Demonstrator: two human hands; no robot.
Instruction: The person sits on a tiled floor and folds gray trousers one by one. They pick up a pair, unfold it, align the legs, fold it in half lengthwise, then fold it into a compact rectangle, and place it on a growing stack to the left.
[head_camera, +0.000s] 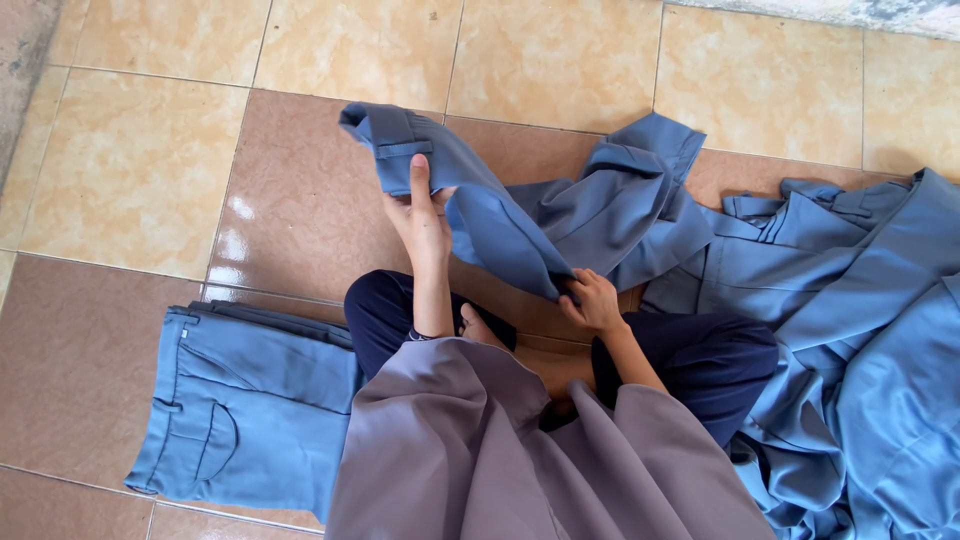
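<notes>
I sit on a tiled floor holding up a pair of blue trousers (530, 210) in front of me. My left hand (420, 215) grips the waistband end, thumb up beside a belt loop. My right hand (592, 300) pinches a fold of the same cloth lower down, near my knee. The garment is crumpled and hangs twisted between both hands, its far end trailing on the floor to the right.
A folded pair of blue trousers (250, 400) lies flat on my left. A loose heap of more blue garments (860, 330) covers the floor on my right. My grey sleeves and dark trouser legs fill the near foreground. Beige and brown tiles (130, 170) lie beyond.
</notes>
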